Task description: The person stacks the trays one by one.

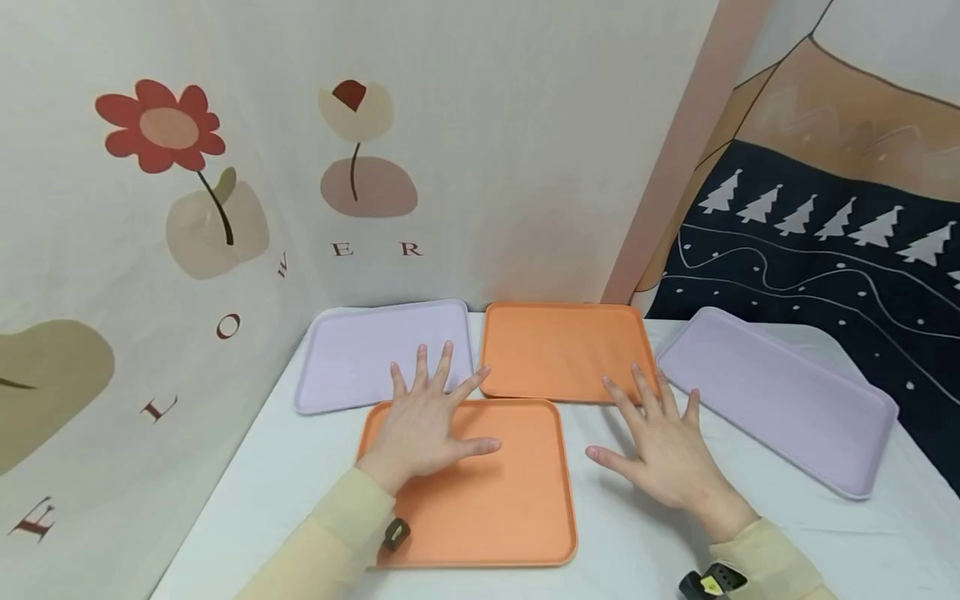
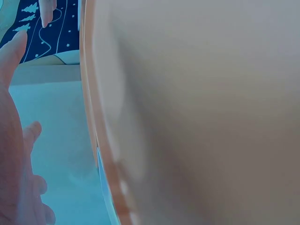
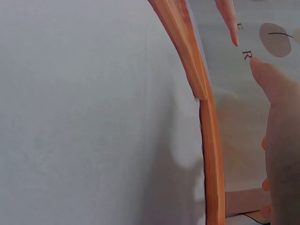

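My left hand (image 1: 423, 425), fingers spread, hovers palm down over the near orange tray (image 1: 517, 508), its fingertips overlapping the left purple tray (image 1: 375, 358) in the head view. To the right, my right hand (image 1: 663, 450) is spread the same way above the white tablecloth, between the near orange tray and the right purple tray (image 1: 795, 396). Its fingertips overlap the lower right corner of the far orange tray (image 1: 562, 346). Neither hand holds anything. In the left wrist view the thumb (image 2: 14, 54) sticks out straight; the right wrist view likewise shows an extended thumb (image 3: 269, 77).
A white cloth (image 1: 240, 517) covers the table. Behind it hangs a pale curtain (image 1: 510, 125) printed with flowers and letters. At the right is a dark cloth (image 1: 810, 258) with white trees. Dark straps sit at both cuffs, such as the right strap (image 1: 712, 581).
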### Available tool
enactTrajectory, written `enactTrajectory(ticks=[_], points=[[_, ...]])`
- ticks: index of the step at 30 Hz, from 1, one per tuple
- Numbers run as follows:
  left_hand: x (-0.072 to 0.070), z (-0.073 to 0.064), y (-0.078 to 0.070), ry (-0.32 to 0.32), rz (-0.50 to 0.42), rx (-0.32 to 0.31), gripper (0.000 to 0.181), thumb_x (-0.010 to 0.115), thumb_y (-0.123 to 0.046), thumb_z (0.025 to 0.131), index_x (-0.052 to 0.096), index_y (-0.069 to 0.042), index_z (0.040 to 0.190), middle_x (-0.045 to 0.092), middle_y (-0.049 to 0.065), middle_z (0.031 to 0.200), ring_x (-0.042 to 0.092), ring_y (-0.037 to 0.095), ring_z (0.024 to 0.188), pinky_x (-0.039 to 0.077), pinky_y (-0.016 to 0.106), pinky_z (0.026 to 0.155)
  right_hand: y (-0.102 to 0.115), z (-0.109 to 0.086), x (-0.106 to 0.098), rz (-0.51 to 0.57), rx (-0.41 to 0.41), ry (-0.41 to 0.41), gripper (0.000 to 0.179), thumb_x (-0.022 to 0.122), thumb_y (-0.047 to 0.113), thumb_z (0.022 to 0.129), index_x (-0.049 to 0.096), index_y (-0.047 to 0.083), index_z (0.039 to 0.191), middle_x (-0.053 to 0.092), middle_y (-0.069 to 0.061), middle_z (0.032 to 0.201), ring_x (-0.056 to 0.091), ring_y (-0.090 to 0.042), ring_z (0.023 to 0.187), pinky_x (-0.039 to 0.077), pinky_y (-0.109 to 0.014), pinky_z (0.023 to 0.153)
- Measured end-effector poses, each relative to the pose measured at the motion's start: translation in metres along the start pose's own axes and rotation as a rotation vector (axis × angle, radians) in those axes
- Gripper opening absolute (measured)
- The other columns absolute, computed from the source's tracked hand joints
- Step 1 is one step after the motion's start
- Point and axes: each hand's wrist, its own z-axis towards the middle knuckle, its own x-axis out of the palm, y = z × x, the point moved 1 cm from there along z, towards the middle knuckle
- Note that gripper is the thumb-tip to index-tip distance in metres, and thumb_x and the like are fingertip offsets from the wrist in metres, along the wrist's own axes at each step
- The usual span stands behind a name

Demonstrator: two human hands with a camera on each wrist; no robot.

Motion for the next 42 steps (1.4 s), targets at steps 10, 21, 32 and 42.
enactTrajectory(ticks=[10, 21, 32, 42], points=[[-0.001, 0.0, -0.004, 0.016, -0.001, -0.008, 0.106, 0.042, -0.101, 0.078, 0.025, -0.046, 0.167, 0.002, 0.018, 0.175, 0.0, 0.057, 0.155, 0.002, 0.086, 0.113, 0.002, -0.001, -0.002, 0.013, -0.008, 0.002, 0.102, 0.06, 0.079, 0.091, 0.021, 0.028, 0.171, 0.012, -0.024, 0.173, 0.012, -0.058, 0.154, 0.004, -0.091, 0.108], [-0.003, -0.003, -0.008, 0.012, -0.002, 0.0, 0.106, 0.04, -0.101, 0.078, 0.025, -0.046, 0.167, 0.001, 0.018, 0.175, -0.001, 0.057, 0.154, 0.002, 0.087, 0.112, 0.006, -0.002, -0.003, 0.02, -0.007, 0.012, 0.103, 0.059, 0.081, 0.091, 0.02, 0.03, 0.171, 0.01, -0.023, 0.174, 0.01, -0.059, 0.153, -0.002, -0.089, 0.109], [-0.003, -0.005, -0.011, 0.011, 0.009, 0.002, 0.107, 0.032, -0.104, 0.077, 0.024, -0.047, 0.167, 0.003, 0.02, 0.175, 0.001, 0.058, 0.154, 0.002, 0.087, 0.112, 0.007, -0.002, -0.005, 0.014, -0.009, 0.007, 0.103, 0.06, 0.081, 0.09, 0.023, 0.027, 0.17, 0.013, -0.024, 0.173, 0.013, -0.06, 0.153, 0.0, -0.09, 0.109], [-0.003, -0.005, -0.013, 0.01, 0.022, -0.001, 0.108, 0.031, -0.104, 0.077, 0.024, -0.046, 0.167, 0.002, 0.02, 0.174, 0.001, 0.058, 0.154, 0.004, 0.088, 0.112, 0.008, -0.004, -0.007, 0.003, -0.01, -0.003, 0.102, 0.06, 0.08, 0.09, 0.028, 0.025, 0.169, 0.016, -0.025, 0.172, 0.015, -0.06, 0.152, 0.006, -0.092, 0.107]])
